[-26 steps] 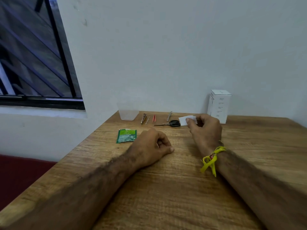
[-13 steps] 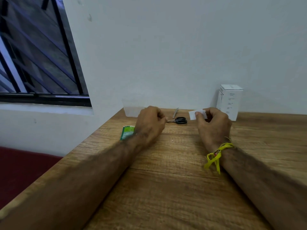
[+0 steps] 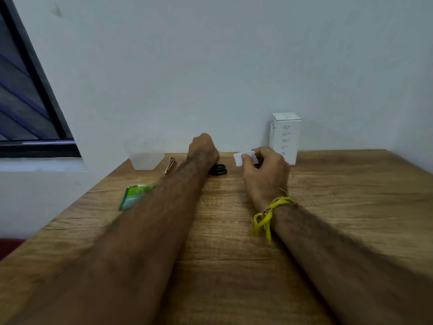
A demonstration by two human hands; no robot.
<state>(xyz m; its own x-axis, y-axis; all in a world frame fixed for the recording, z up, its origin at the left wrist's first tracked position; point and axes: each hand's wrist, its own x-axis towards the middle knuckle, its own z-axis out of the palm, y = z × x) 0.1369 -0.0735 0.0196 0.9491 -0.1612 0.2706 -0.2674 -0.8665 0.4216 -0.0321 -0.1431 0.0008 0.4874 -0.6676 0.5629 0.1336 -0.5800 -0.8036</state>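
My right hand (image 3: 264,172), a yellow thread tied at its wrist, pinches a small white slip of paper (image 3: 243,157) between thumb and fingers just above the wooden table (image 3: 339,207). My left hand (image 3: 203,148) reaches to the table's far edge, its back toward me and its fingers hidden. It hovers over the spot where small tools lie, right beside the black handles of the scissors (image 3: 219,170). Whether the left hand holds anything cannot be seen.
A clear plastic cup (image 3: 145,156) stands at the far left by the wall. A brass-coloured small tool (image 3: 171,164) lies next to it. A green sachet (image 3: 134,197) lies left of my left forearm. A white box (image 3: 284,137) stands upright behind my right hand.
My left hand has left the table's middle and stretched forward past the sachet to the tools by the scissors. My right hand keeps its hold on the white slip.
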